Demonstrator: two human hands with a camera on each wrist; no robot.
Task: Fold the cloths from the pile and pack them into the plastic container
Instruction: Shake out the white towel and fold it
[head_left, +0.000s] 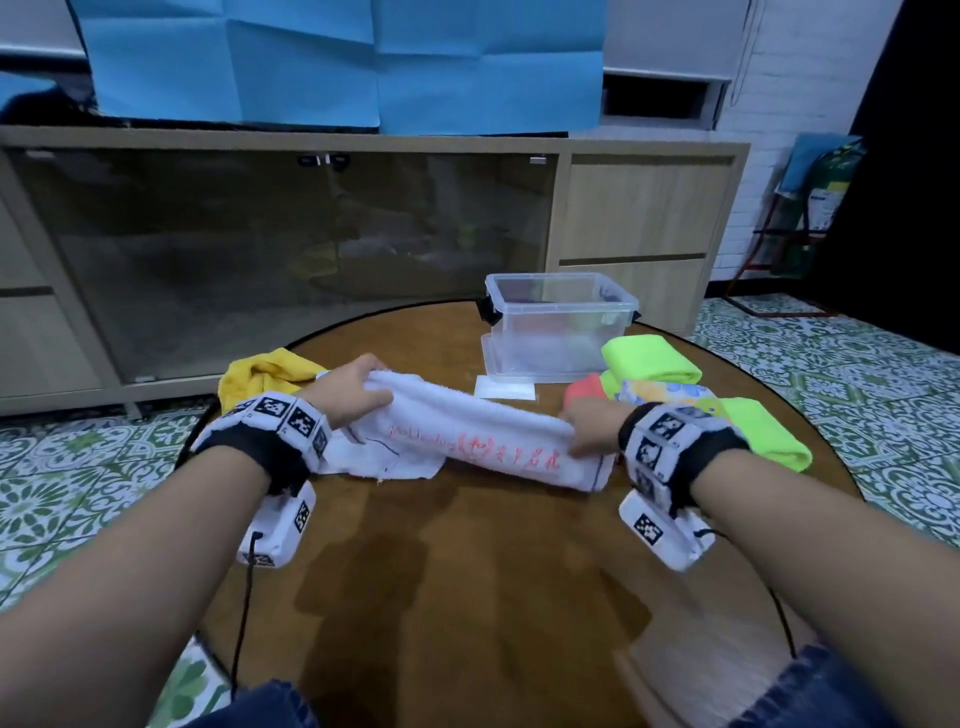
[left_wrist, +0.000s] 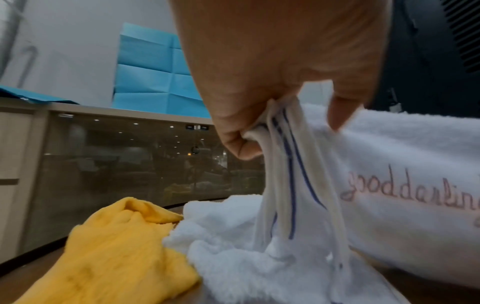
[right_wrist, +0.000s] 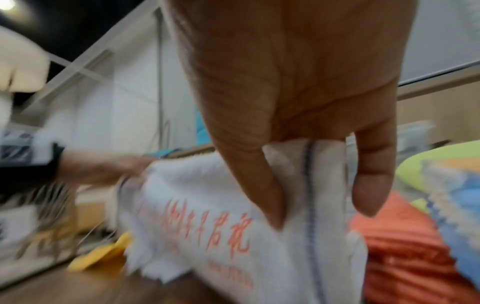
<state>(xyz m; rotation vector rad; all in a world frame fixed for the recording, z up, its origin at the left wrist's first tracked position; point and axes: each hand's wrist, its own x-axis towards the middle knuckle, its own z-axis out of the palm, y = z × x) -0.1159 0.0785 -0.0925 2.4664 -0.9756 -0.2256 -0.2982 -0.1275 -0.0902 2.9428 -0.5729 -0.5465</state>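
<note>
A white towel (head_left: 483, 434) with red lettering and thin blue stripes is stretched between both hands just above the round wooden table (head_left: 467, 571). My left hand (head_left: 350, 395) grips its left end (left_wrist: 280, 144), bunched between thumb and fingers. My right hand (head_left: 589, 428) pinches the right end (right_wrist: 309, 185). A loose part of the towel (left_wrist: 233, 246) lies on the table beside a crumpled yellow cloth (head_left: 265, 376) (left_wrist: 116, 246). The clear plastic container (head_left: 558, 322) stands open at the table's far side.
Right of my right hand lies a pile of cloths: neon green ones (head_left: 649, 358), an orange one (head_left: 584, 389) (right_wrist: 400, 246) and a patterned one (head_left: 670, 395). A small white card (head_left: 505, 388) lies before the container. A long cabinet (head_left: 311, 234) stands behind the table.
</note>
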